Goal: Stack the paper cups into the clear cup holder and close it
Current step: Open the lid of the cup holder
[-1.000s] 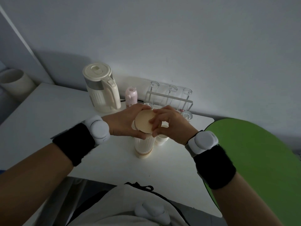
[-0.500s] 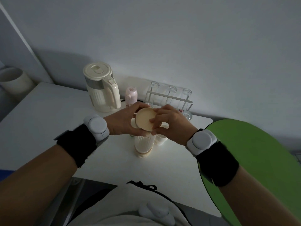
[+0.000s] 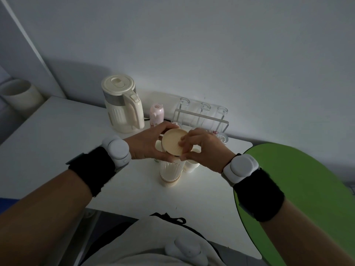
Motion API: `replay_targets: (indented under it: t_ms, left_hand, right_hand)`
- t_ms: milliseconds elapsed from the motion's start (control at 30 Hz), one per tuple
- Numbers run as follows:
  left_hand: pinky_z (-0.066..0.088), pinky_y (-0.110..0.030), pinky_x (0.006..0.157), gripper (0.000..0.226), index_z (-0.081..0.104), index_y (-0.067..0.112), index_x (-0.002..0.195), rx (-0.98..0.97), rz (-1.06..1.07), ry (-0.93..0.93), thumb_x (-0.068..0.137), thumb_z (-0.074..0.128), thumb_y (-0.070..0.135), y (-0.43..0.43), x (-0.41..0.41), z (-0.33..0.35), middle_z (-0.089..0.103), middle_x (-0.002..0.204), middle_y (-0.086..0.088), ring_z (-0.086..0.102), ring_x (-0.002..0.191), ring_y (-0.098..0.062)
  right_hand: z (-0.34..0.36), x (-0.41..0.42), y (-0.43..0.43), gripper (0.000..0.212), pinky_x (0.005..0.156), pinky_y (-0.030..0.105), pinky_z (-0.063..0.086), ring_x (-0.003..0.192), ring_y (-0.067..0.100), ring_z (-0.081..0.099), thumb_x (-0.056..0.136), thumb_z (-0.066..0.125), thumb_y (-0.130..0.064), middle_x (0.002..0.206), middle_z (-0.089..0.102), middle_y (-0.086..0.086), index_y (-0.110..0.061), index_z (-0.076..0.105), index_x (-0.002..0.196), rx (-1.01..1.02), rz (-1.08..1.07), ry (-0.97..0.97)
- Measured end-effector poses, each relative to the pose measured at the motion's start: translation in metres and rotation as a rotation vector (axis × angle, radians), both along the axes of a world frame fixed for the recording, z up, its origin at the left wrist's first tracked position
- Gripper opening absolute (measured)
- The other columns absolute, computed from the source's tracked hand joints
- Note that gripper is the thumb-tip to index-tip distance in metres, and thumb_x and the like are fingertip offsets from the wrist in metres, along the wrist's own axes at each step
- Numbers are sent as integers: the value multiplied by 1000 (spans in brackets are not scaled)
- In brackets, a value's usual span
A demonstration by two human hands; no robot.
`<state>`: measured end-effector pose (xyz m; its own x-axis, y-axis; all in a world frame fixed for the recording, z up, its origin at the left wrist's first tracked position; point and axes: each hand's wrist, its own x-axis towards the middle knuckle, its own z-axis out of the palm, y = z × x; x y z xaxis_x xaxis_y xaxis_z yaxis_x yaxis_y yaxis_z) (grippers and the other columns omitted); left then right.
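Two hands meet in the middle of the frame over a white table [image 3: 57,143]. The left hand [image 3: 146,145] curls round the left side of a round tan lid [image 3: 173,144], with the thumb below and the fingers over the top edge. The right hand [image 3: 206,150] pinches the right side of the lid, and its fingertips [image 3: 181,143] press on the flat face. So both hands are grasping the lid.

The lid sits at the top of the holder [image 3: 170,170]. I cannot tell if it is all the way on. The holder is a clear tube with ribs. It stands upright on the table, just below the hands, and white cups show inside it. Its base is tan.

One more cup [image 3: 190,166] stands just right of the holder, under the right hand.

Each wrist has a black band and a white round tracker.

Behind the hands, near the wall, stand a cream kettle [image 3: 123,106], a small pink bottle [image 3: 156,115] and a wire rack [image 3: 201,118] with glasses. A big green shape [image 3: 299,189] fills the lower right of the frame.
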<state>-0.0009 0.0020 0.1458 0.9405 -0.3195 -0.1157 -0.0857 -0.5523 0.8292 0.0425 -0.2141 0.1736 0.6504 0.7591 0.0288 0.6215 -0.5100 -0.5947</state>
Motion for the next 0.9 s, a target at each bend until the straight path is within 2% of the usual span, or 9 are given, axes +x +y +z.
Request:
replay_targets:
  t_ms: [67, 200, 367, 500, 567, 700, 767, 833, 900]
  left_hand:
    - [42, -34, 108, 87, 33, 31, 137, -7, -17, 13, 66, 84, 37, 1, 1, 1, 48, 132, 15, 47, 124, -6]
    - [41, -27, 108, 87, 33, 29, 138, 9, -86, 67, 68, 84, 30, 6, 7, 3, 49, 133, 13, 47, 125, -1]
    - [41, -21, 106, 89, 32, 30, 139, 5, -99, 85, 67, 85, 30, 9, 8, 1, 48, 133, 15, 46, 124, 2]
    - [41, -22, 106, 92, 31, 26, 138, -27, -87, 84, 65, 87, 25, 10, 7, -2, 47, 134, 14, 46, 125, 1]
    - [42, -21, 105, 90, 32, 24, 137, -23, -102, 81, 66, 86, 24, 10, 8, -2, 47, 132, 13, 47, 123, 0]
    - [38, -26, 111, 93, 27, 28, 141, -35, -112, 115, 68, 85, 29, 10, 9, -6, 43, 138, 12, 42, 130, -2]
    - [34, -26, 113, 97, 22, 28, 145, -50, -112, 136, 70, 84, 27, 10, 8, -8, 39, 144, 12, 37, 134, 2]
    - [32, -20, 113, 98, 19, 25, 146, -77, -107, 150, 71, 83, 22, 10, 9, -9, 37, 145, 15, 35, 134, 7]
    - [32, -14, 110, 100, 17, 25, 146, -94, -111, 165, 71, 83, 20, 10, 9, -9, 36, 146, 16, 34, 133, 9]
  right_hand:
    - [0, 1, 0, 16, 98, 42, 45, 114, 20, 52, 69, 83, -23, 111, 65, -1, -17, 71, 79, 3, 28, -29]
    - [-4, 3, -1, 38, 107, 37, 34, 132, 23, 31, 65, 85, -23, 138, 44, -3, -20, 64, 96, -95, 106, -147]
    - [1, 8, -6, 26, 99, 39, 45, 123, 18, 50, 67, 84, -16, 133, 52, -6, -13, 64, 83, -35, 42, 6]
    - [3, 11, -5, 25, 95, 23, 42, 110, 4, 53, 65, 86, -18, 121, 59, -6, -13, 64, 77, 13, 14, 52]
    - [5, 13, -6, 26, 94, 20, 45, 108, 7, 56, 67, 85, -18, 119, 60, -6, -16, 62, 79, 42, -3, 113]
    - [5, 15, -6, 18, 92, 26, 52, 107, 17, 60, 84, 71, -21, 118, 61, 3, -19, 56, 95, 133, -44, 123]
    - [4, 18, -4, 11, 85, 31, 54, 98, 20, 63, 93, 57, -30, 107, 60, 2, -21, 52, 97, 112, -121, 118]
    - [1, 20, -2, 24, 81, 41, 55, 90, 24, 65, 95, 44, -45, 94, 61, 0, -22, 49, 94, 76, -171, 143]
    - [-3, 22, 2, 36, 81, 49, 56, 87, 29, 66, 96, 34, -52, 90, 65, 7, -20, 49, 90, 121, -217, 215]
